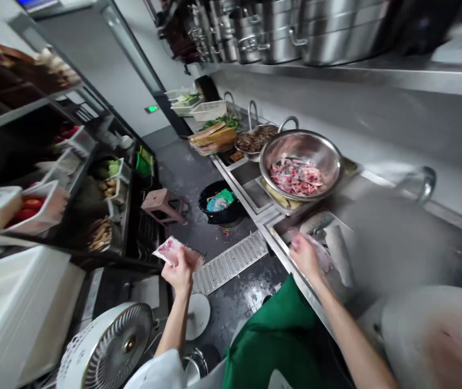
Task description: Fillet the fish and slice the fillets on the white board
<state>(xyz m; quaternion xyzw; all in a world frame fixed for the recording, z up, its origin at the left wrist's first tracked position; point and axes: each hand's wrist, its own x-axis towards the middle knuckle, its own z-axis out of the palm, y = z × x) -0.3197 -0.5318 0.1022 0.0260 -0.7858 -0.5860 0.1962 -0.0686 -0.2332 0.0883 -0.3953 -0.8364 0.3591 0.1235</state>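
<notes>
My left hand (179, 273) is closed around a flat, pale pink piece of raw fish (167, 249), held out over the floor. Over the near edge of the sink (283, 229), my right hand (304, 255) grips another pinkish piece of raw fish (323, 258), partly blurred. Beside it whole grey fish (338, 251) lie in the sink. Just beyond stands a large steel bowl (332, 148) with cut pink and red fish pieces (293, 175) in it. At the lower right is a round whitish board (401, 319) with reddish stains, smeared by motion.
A lined black bin (214, 217), a pink stool (163, 205) and a metal drain grate (234, 262) are on the wet floor. A white fan (111, 346) stands lower left, below shelves of vegetables. Steel pots (279, 32) line the overhead shelf (376, 73).
</notes>
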